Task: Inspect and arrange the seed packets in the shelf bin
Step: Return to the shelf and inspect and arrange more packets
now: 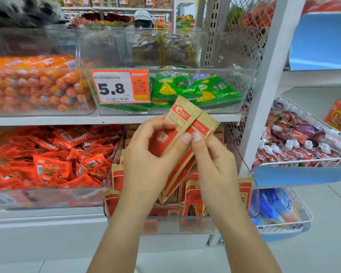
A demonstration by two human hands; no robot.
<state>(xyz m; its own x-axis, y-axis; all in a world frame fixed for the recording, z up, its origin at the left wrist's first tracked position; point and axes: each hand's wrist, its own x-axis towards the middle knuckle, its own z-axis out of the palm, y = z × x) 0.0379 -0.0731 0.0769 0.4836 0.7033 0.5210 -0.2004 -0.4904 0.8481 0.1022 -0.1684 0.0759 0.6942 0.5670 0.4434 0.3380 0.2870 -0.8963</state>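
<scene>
Two brown-and-red seed packets (187,123) are lifted above the clear shelf bin (165,223), overlapping and tilted to the right. My left hand (146,156) grips the front packet, thumb on its face. My right hand (211,160) pinches the rear packet (205,127) with its thumb beside the left thumb. Below the hands, several more seed packets (193,201) of the same kind stand upright in the bin, partly hidden by my hands and wrists.
A bin of red snack packs (47,160) sits to the left. Above, a clear bin holds green packets (185,87) behind a 5.8 price tag (120,87). Wire baskets of candies (295,140) hang on the right past the white shelf post (264,85).
</scene>
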